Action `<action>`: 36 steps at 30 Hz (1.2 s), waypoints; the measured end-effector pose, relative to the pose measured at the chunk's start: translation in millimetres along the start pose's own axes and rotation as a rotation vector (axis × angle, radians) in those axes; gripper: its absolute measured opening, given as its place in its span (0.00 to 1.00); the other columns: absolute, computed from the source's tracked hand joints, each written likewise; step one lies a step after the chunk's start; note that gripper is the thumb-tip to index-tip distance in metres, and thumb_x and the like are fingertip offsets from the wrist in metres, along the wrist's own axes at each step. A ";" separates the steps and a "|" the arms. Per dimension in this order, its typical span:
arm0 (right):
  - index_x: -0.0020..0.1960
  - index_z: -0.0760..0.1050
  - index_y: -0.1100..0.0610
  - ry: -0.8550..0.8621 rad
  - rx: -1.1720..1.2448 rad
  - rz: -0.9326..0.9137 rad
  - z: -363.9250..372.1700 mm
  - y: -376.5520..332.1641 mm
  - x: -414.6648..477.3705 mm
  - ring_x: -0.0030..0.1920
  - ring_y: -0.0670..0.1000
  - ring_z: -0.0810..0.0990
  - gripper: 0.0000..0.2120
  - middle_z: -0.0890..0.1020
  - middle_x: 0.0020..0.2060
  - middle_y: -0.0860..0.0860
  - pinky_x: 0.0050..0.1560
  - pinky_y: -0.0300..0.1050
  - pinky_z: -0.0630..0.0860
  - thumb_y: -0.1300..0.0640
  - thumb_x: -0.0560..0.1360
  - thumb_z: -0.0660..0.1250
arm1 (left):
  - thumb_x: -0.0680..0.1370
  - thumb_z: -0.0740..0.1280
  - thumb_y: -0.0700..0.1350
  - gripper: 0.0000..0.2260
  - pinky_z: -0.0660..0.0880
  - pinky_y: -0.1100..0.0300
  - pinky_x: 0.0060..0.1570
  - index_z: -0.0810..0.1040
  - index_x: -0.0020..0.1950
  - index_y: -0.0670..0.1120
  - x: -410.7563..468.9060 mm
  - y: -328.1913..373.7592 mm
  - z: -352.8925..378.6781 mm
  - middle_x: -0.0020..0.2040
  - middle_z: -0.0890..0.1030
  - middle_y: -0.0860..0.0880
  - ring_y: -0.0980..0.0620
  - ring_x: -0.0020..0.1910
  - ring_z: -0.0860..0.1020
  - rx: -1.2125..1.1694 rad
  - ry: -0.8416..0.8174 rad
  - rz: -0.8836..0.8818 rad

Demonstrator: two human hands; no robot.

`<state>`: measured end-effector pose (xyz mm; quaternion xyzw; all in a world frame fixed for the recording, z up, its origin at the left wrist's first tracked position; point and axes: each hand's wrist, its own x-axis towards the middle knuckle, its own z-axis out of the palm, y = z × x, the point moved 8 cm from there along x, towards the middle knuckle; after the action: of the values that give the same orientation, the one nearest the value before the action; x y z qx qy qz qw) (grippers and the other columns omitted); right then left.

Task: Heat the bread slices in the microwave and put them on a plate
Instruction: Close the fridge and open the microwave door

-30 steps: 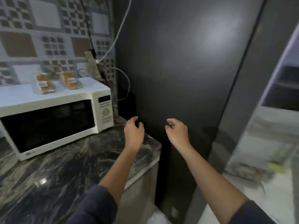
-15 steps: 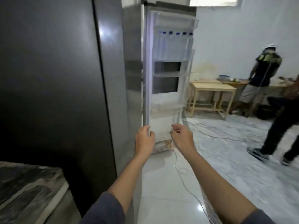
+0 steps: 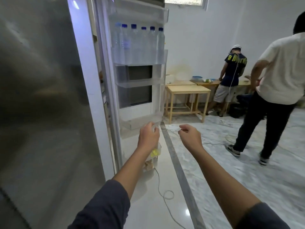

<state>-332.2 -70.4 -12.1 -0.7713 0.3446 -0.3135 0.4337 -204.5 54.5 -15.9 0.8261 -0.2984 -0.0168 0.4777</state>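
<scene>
Head view: an open fridge door [image 3: 155,113] is seen ahead, its inner side turned toward the camera, with a closed grey steel door [image 3: 41,113] filling the left of the frame. A row of water bottles [image 3: 138,45] with blue caps is held upright in an upper door shelf. Two clear shelves are fixed below them.

The left hand [image 3: 147,138] is raised at the outer corner of the lower clear shelf [image 3: 140,123], its fingers curled. Whether the shelf is gripped or only touched cannot be told. The right hand [image 3: 189,138] is held in the air just beside the left, apart from the door, with the fingers loosely curled and nothing held in them.

The bread slices [image 3: 149,164] are seen in a clear wrapper with a yellow tag, in the lowest part of the door, directly below the left wrist and partly hidden by the forearm. Neither hand touches them.

A thin pale cable [image 3: 165,194] is looped on the glossy floor near the foot of the door. Pale wooden tables [image 3: 186,91] are placed against the white far wall. A person in a dark shirt [image 3: 232,71] is bent over one of them, and a person in a white shirt [image 3: 280,71] is standing at the right, both facing away.
</scene>
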 end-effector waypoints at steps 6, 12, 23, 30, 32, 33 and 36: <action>0.63 0.75 0.59 0.023 -0.020 0.053 21.0 27.3 126.6 0.58 0.54 0.76 0.16 0.79 0.58 0.57 0.56 0.45 0.73 0.61 0.75 0.61 | 0.79 0.58 0.44 0.17 0.67 0.54 0.63 0.70 0.67 0.40 134.8 -4.0 45.0 0.66 0.74 0.42 0.44 0.65 0.70 0.056 -0.012 0.020; 0.63 0.75 0.59 0.024 -0.017 0.043 26.4 49.8 252.3 0.59 0.55 0.76 0.17 0.79 0.59 0.57 0.58 0.47 0.72 0.61 0.76 0.61 | 0.79 0.58 0.44 0.17 0.66 0.56 0.63 0.71 0.66 0.41 243.5 10.3 110.1 0.65 0.74 0.43 0.46 0.65 0.70 0.059 -0.032 0.082; 0.62 0.76 0.57 -0.084 0.012 -0.071 45.3 77.4 522.1 0.52 0.49 0.76 0.16 0.80 0.57 0.53 0.51 0.42 0.71 0.61 0.76 0.60 | 0.79 0.57 0.45 0.17 0.67 0.54 0.65 0.71 0.67 0.44 455.2 43.8 224.8 0.65 0.74 0.46 0.48 0.66 0.69 0.085 0.090 0.125; 0.62 0.76 0.58 -0.249 0.110 -0.159 107.9 70.5 663.9 0.57 0.50 0.77 0.15 0.80 0.55 0.51 0.54 0.41 0.71 0.61 0.76 0.61 | 0.80 0.58 0.42 0.17 0.59 0.60 0.69 0.71 0.67 0.41 565.4 79.2 240.2 0.68 0.72 0.45 0.49 0.70 0.65 0.286 0.297 0.328; 0.60 0.77 0.58 -0.282 0.155 -0.193 127.9 61.7 695.4 0.56 0.51 0.78 0.14 0.81 0.54 0.52 0.55 0.43 0.74 0.59 0.76 0.62 | 0.80 0.58 0.42 0.18 0.55 0.58 0.72 0.69 0.69 0.40 587.8 87.4 247.2 0.71 0.69 0.44 0.48 0.73 0.62 0.390 0.341 0.413; 0.60 0.77 0.58 -0.299 0.175 -0.206 138.7 56.1 711.4 0.55 0.51 0.79 0.14 0.82 0.54 0.53 0.55 0.46 0.75 0.58 0.76 0.62 | 0.80 0.58 0.43 0.18 0.53 0.57 0.73 0.69 0.69 0.40 598.7 90.1 249.4 0.71 0.69 0.44 0.48 0.74 0.62 0.446 0.364 0.442; 0.60 0.77 0.60 -0.365 0.231 -0.228 166.7 25.7 761.7 0.55 0.54 0.79 0.14 0.82 0.54 0.55 0.58 0.50 0.75 0.57 0.77 0.61 | 0.77 0.56 0.43 0.19 0.53 0.53 0.73 0.73 0.66 0.40 631.4 102.6 244.9 0.68 0.73 0.43 0.47 0.71 0.67 0.739 0.525 0.538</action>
<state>222.6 -616.9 34.6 -0.7943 0.1333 -0.2533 0.5359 188.5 -495.3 95.6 0.8100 -0.3562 0.4205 0.2005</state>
